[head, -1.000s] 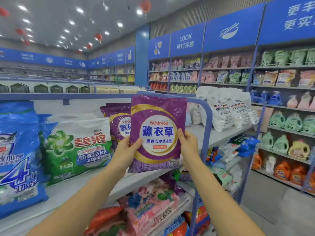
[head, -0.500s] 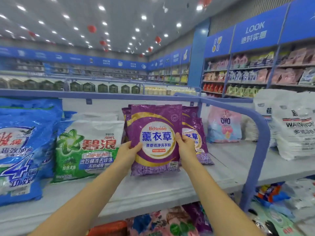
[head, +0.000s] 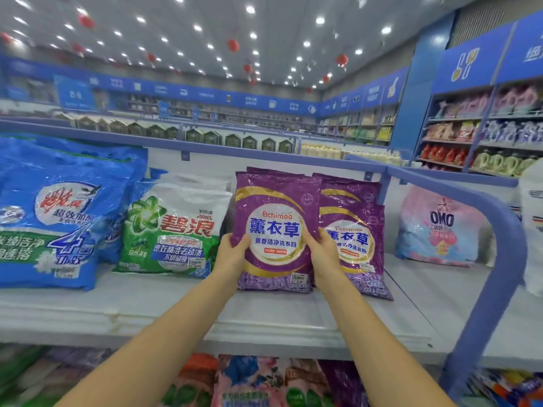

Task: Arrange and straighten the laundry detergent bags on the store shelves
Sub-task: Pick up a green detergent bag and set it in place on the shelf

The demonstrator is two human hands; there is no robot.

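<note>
A purple Eichimoo detergent bag [head: 276, 221] stands upright on the grey top shelf [head: 264, 318], its bottom edge on the shelf. My left hand [head: 233, 254] grips its lower left edge and my right hand [head: 321, 254] grips its lower right edge. More purple bags [head: 357, 230] lean behind it and to its right. A green and white Ariel bag [head: 173, 230] stands to its left, and a big blue bag [head: 58, 212] stands further left. A pink and blue OMO bag [head: 440, 227] leans at the right.
A blue rail [head: 496, 259] curves down the shelf's right end, with white sacks [head: 533, 230] beyond it. Pink, orange and purple bags [head: 249, 380] fill the shelf below. Wall shelves with bottles [head: 482, 142] stand at the far right.
Both hands carried the purple bag from in front of the shelf onto the top shelf, in front of the other purple bags. The camera turned left.
</note>
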